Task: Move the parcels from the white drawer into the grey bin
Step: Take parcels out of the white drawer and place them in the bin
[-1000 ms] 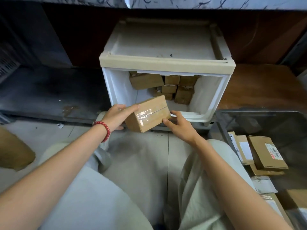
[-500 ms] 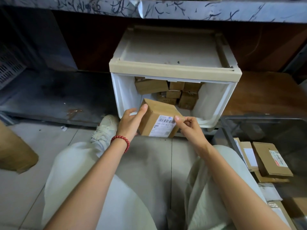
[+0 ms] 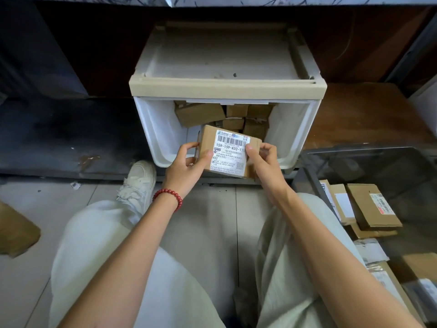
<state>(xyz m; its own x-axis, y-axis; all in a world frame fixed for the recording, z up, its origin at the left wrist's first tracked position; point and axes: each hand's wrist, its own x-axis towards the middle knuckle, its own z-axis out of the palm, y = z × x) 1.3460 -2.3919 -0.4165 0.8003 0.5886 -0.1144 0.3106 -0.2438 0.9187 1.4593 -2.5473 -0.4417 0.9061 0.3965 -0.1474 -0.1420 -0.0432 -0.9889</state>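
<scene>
A small cardboard parcel [image 3: 228,150] with a white shipping label facing me is held in front of the white drawer [image 3: 160,136]. My left hand [image 3: 186,166] grips its left side and my right hand [image 3: 264,162] grips its right side. The drawer stands pulled out of its beige-topped unit, and several brown parcels [image 3: 201,113] are piled at its back. The grey bin [image 3: 307,171] stands at the right on the floor, with several labelled cardboard parcels [image 3: 371,204] lying inside it.
My knees in pale trousers and a white shoe [image 3: 139,183] fill the tiled floor below the drawer. A brown cardboard object [image 3: 16,230] lies at the far left. A dark low shelf [image 3: 59,138] runs left of the drawer, and a wooden surface [image 3: 369,114] runs right of it.
The parcel has been turned in both hands so its white label now faces me; before, its taped brown side showed. It stays in front of the drawer.
</scene>
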